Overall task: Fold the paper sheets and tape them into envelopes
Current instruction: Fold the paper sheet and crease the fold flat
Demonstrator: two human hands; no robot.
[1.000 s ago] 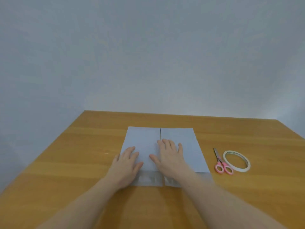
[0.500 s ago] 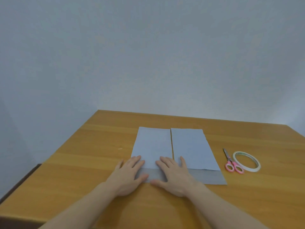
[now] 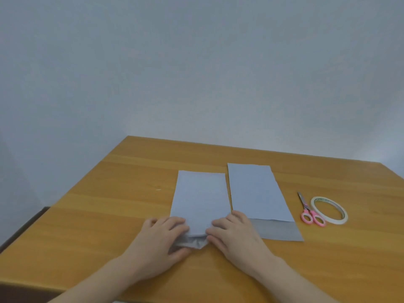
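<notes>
Nearest, the left hand (image 3: 162,235) and right hand (image 3: 235,234) pinch the near flap of the left folded sheet (image 3: 200,199), curling it up off the wooden table (image 3: 98,215). Just beside it, the right folded sheet (image 3: 259,193) lies flat. Scissors (image 3: 309,212) and tape roll (image 3: 329,210) sit untouched, so taping appears not yet begun.

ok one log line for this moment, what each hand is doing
left hand: pinching left sheet bottom flap | right hand: same flap | right sheet: untouched | scissors, tape roll: idle
</notes>
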